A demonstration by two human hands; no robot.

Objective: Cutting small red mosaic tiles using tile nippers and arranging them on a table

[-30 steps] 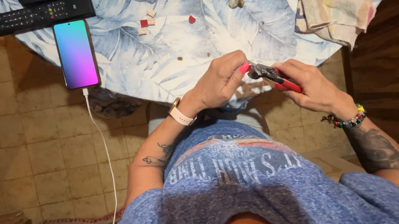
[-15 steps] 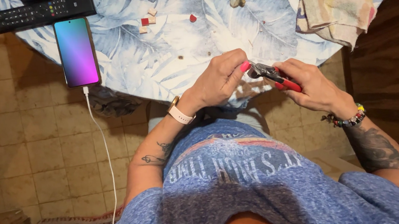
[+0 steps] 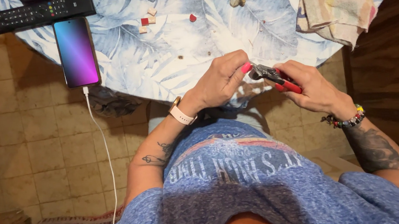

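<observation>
My right hand [image 3: 313,87] grips red-handled nippers [image 3: 274,75] just off the near edge of a round table with a blue leaf-print cloth [image 3: 177,45]. My left hand [image 3: 220,77], fingers pinched together with a pink nail showing, meets the nippers' metal jaws. Whatever small piece the fingers pinch is hidden. A white watch sits on my left wrist and a bead bracelet on my right.
On the table lie a black remote control [image 3: 41,12], a lit phone [image 3: 76,52] on a white cable [image 3: 102,147], a few small red and beige tile bits [image 3: 148,19], a stained cloth [image 3: 334,4] and tools at the far edge. Tiled floor lies below.
The hands and nippers stay nearly still at the table edge; the view has shifted only slightly.
</observation>
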